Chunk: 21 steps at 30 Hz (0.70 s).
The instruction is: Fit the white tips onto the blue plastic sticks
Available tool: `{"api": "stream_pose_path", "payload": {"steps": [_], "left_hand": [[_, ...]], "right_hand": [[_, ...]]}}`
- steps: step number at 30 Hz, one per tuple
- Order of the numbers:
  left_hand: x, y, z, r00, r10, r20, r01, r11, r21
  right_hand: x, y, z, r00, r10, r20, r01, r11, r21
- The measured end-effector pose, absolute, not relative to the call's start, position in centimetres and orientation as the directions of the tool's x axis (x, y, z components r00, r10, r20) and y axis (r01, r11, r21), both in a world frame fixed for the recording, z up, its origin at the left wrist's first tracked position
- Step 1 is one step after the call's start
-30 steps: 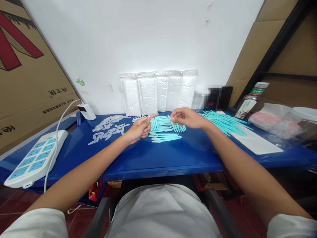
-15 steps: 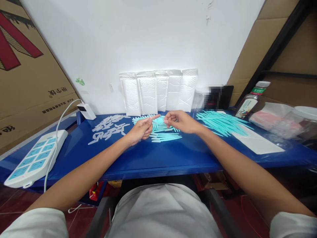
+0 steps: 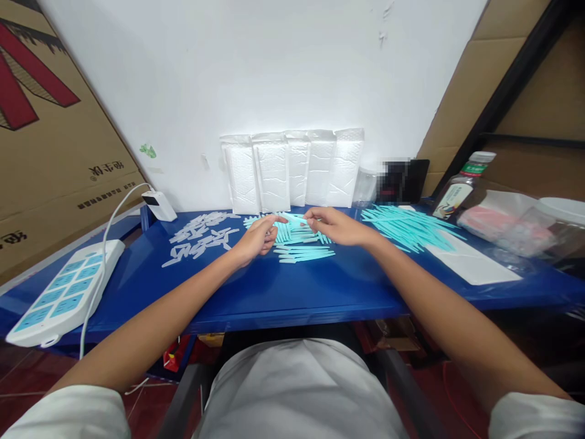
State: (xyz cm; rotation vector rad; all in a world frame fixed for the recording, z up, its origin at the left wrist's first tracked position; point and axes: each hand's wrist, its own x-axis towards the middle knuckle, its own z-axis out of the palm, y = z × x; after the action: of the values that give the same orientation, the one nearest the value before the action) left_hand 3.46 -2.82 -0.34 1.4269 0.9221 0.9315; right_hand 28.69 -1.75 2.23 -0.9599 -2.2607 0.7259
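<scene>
A slim turquoise stick [image 3: 296, 218], in shape like an eyebrow razor, spans the gap between my two hands. My left hand [image 3: 259, 239] pinches its left end, the other fingers curled in. At the opposite end, the thumb and fingers of my right hand [image 3: 336, 226] are closed on it. Right below lies a pile of similar turquoise sticks [image 3: 307, 252], some with pale ends, partly covered by my hands. Frosted, cap-like pieces [image 3: 198, 236] lie scattered on the left. More turquoise sticks [image 3: 406, 227] are heaped on the right.
White padded pouches [image 3: 299, 171] lean on the wall behind the blue table [image 3: 292, 289]. A power strip [image 3: 68, 292] with a cable lies at left. On the right are a white sheet [image 3: 479, 265], a drink bottle [image 3: 459, 189] and clear jars [image 3: 560, 228].
My left index finger, stretched out before, has bent in toward the stick. The stick now shows more clearly between my hands, which have stayed nearly in place.
</scene>
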Motion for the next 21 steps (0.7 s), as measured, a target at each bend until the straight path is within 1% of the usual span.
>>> {"api": "stream_pose_path", "payload": {"steps": [3, 5, 8, 12, 15, 18, 21], "left_hand": [[3.0, -2.5, 0.0, 0.361, 0.932, -0.013, -0.059, 0.037, 0.998], [2.7, -2.3, 0.2, 0.364, 0.931, -0.014, -0.129, 0.066, 0.99], [2.4, -2.4, 0.4, 0.352, 0.936, 0.02, -0.179, 0.046, 0.983], [2.5, -2.5, 0.3, 0.363, 0.926, 0.102, -0.151, -0.049, 0.987], [2.7, -2.4, -0.1, 0.404, 0.905, 0.133, -0.108, -0.098, 0.989], [2.9, -2.5, -0.4, 0.441, 0.89, 0.118, -0.055, -0.105, 0.993], [3.2, -2.8, -0.6, 0.516, 0.852, 0.083, -0.023, -0.083, 0.996]], "right_hand": [[29.3, -1.5, 2.2, -0.623, 0.767, 0.156, 0.508, 0.548, -0.664], [29.2, -1.5, 1.9, -0.65, 0.752, 0.111, 0.522, 0.548, -0.653], [28.5, -1.6, 1.4, -0.675, 0.721, 0.156, 0.522, 0.616, -0.59], [27.9, -1.6, 0.8, -0.698, 0.692, 0.185, 0.507, 0.661, -0.553], [28.1, -1.4, 0.8, -0.653, 0.701, 0.287, 0.481, 0.676, -0.558], [28.1, -1.3, 1.1, -0.548, 0.733, 0.403, 0.419, 0.658, -0.625], [27.5, -1.8, 0.9, -0.545, 0.74, 0.394, 0.29, 0.608, -0.739]]}}
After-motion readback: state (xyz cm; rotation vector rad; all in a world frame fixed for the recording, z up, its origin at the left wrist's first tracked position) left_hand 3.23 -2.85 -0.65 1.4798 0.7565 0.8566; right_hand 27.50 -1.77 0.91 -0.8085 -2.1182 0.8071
